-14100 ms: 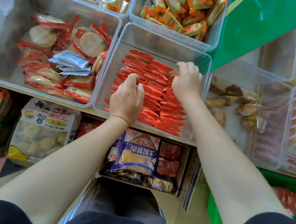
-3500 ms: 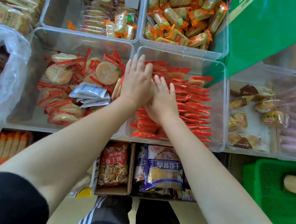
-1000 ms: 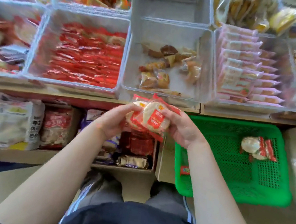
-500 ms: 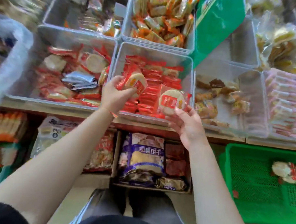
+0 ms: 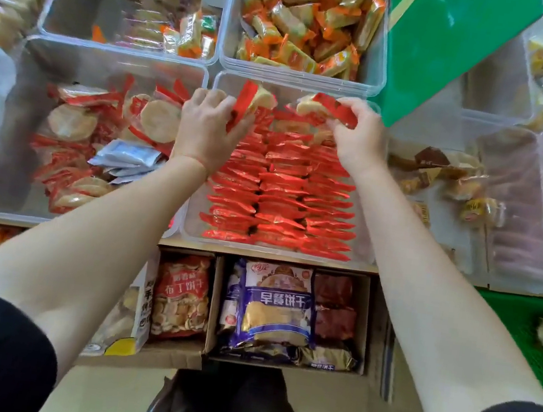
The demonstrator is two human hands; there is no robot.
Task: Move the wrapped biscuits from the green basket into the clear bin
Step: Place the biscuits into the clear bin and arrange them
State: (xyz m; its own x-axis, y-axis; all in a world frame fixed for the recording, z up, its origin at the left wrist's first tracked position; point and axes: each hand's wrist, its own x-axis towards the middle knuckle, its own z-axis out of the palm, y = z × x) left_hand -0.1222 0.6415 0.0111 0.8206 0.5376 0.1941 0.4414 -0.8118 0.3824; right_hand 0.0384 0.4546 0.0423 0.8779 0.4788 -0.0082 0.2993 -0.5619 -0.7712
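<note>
Left hand (image 5: pixel 204 128) pinches wrapped biscuit (image 5: pixel 252 101); right hand (image 5: pixel 358 137) pinches second biscuit (image 5: pixel 327 111). Both held edge-up over far end of clear bin (image 5: pixel 274 251), centre frame, likely extending standing rows. Green basket (image 5: pixel 523 325) lower right, one packet remaining.

I am standing in a snack shop: clear plastic bins (image 5: pixel 300 78) are sitting side by side on a shelf (image 5: pixel 267 256), each one holding a heap of individually wrapped biscuits or cakes, and cardboard boxes (image 5: pixel 280 364) underneath are holding bigger printed biscuit bags (image 5: pixel 276 305) as stock.
</note>
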